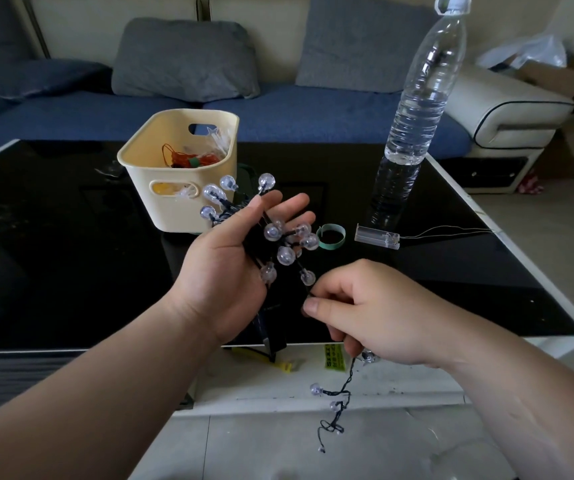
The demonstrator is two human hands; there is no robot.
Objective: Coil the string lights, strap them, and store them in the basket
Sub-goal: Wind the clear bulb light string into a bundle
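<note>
Over the near edge of the worktop (53, 254), the right hand (365, 313) pinches the wire of the string lights (285, 254), and the loose tail hangs below. The left hand (230, 271), fingers nearly straight, carries the coiled bulbs on its palm. Beyond lie a green strap (330, 237) and, farther back, the cream basket (181, 188).

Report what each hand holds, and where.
Left hand carries the coiled string lights across its palm; right hand fingers pinch the wire below the coil.
</note>
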